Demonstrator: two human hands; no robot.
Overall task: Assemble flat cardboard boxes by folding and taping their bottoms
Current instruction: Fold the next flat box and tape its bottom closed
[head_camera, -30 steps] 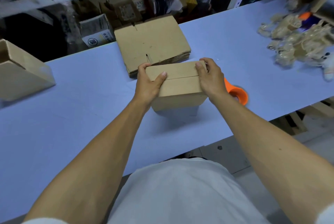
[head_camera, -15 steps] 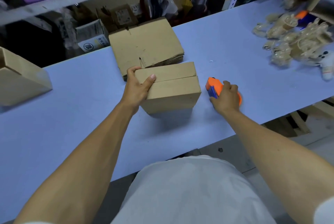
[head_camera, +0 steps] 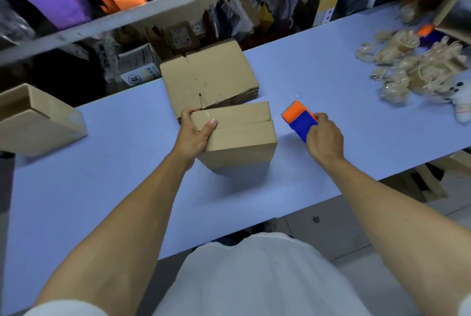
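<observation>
Folded box (head_camera: 238, 137) shown at the centre of the blue table (head_camera: 127, 188), bottom flaps uppermost and closed along a seam. The box is gripped at its 9 o'clock end by the left hand (head_camera: 195, 134), fingers curled behind and thumb pressed on top. The orange-and-blue tape dispenser (head_camera: 299, 119), at 3 o'clock and just beside the box, is held in the closed right hand (head_camera: 325, 141). The step is best done by starting the tape over one end wall, drawing it straight along the seam, and keeping the flaps held flush (the thumb lies near the seam and may need to be shifted aside). A stack of flat cartons (head_camera: 209, 78) touches the box at 12 o'clock; an assembled box (head_camera: 38, 119) lies at 9 o'clock; crumpled tape scraps (head_camera: 418, 66) are seen well apart at 2 o'clock. Nothing is seen between dispenser and seam.
</observation>
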